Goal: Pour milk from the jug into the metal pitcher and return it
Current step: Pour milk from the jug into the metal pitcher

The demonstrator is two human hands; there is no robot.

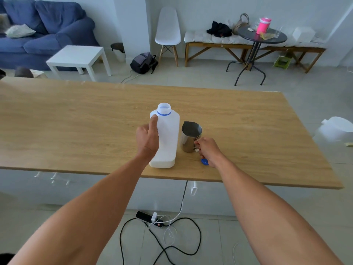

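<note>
A white plastic milk jug (168,134) with a blue neck ring stands uncapped on the wooden table (76,121), near its front edge. My left hand (148,137) grips the jug's left side, thumb up near the shoulder. Just right of the jug stands a metal pitcher (190,135), spout pointing away from me. My right hand (207,151) is closed on the pitcher's handle. A blue cap (204,161) lies on the table under my right hand, partly hidden.
A white object (336,131) sits off the table's right edge. Beyond the table are a white side table (76,58), a blue sofa, a white chair, a backpack and a round dark table. A power strip and cables (158,222) lie on the floor below.
</note>
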